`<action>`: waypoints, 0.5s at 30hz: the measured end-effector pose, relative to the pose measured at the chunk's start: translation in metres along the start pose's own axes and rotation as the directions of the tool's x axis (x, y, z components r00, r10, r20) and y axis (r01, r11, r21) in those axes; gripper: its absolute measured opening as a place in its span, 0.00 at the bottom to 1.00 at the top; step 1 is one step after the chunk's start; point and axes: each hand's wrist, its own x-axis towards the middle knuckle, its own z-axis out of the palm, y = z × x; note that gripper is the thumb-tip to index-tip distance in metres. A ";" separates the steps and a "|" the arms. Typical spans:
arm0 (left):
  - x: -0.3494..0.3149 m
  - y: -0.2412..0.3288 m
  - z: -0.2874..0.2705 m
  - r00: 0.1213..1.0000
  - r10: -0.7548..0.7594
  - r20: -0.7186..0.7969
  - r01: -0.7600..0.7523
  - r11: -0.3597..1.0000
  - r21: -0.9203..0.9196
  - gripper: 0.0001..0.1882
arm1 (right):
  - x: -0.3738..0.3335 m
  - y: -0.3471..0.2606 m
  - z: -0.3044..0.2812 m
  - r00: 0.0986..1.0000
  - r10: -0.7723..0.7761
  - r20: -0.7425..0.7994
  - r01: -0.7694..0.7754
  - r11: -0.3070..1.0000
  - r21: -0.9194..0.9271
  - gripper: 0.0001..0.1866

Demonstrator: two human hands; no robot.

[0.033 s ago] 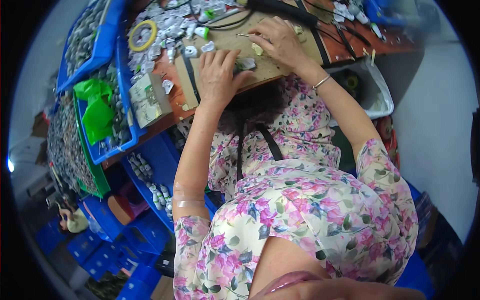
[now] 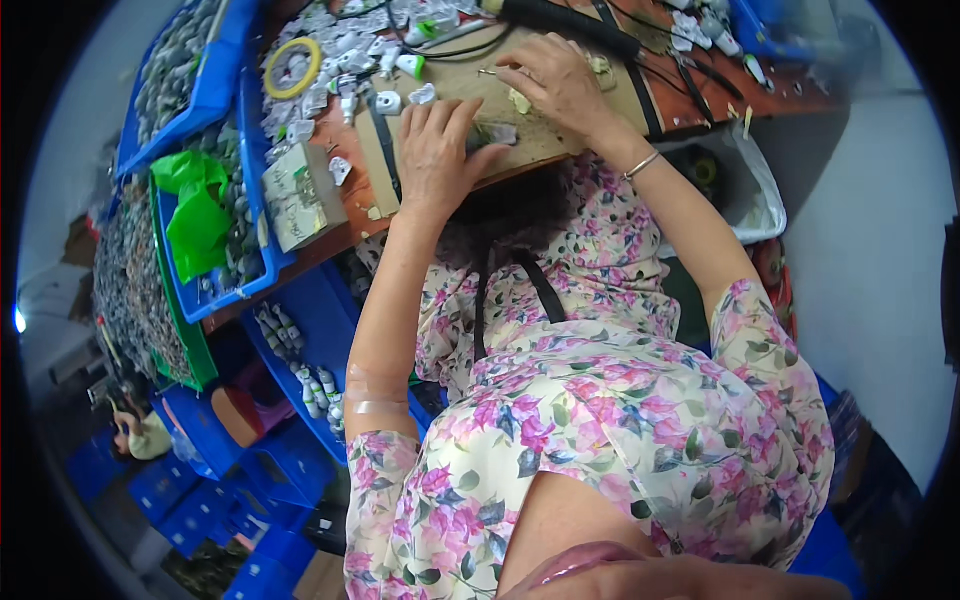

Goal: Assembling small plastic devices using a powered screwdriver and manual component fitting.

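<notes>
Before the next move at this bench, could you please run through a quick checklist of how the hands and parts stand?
1. Left hand flat on the wooden board, by a small grey part: ok.
2. Right hand on the board, fingertips pinched: ok.
3. What the right fingers hold: cannot tell, too small.
4. Loose white parts near the left hand: ok.
5. Yellow tape ring clear of both hands: ok.
6. Black tool lying behind the right hand, untouched: ok.
</notes>
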 end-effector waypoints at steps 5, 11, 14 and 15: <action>-0.023 -0.018 -0.018 0.994 -0.083 -0.074 0.079 0.995 -0.053 0.30 | 0.037 -0.021 0.033 0.998 -0.057 0.024 0.047 0.954 0.296 0.10; -0.041 -0.031 -0.022 0.998 -0.051 0.030 0.055 0.986 -0.156 0.27 | 0.038 -0.042 0.022 0.934 0.080 0.347 -0.210 0.911 0.355 0.14; -0.048 -0.040 -0.017 0.995 -0.099 -0.004 0.096 0.974 -0.204 0.26 | 0.014 -0.049 -0.002 0.873 -0.020 0.487 -0.105 0.968 0.229 0.21; -0.049 -0.041 -0.017 0.987 -0.158 -0.029 0.147 0.959 -0.240 0.25 | 0.005 -0.047 -0.005 0.880 -0.145 0.452 0.081 0.984 0.158 0.25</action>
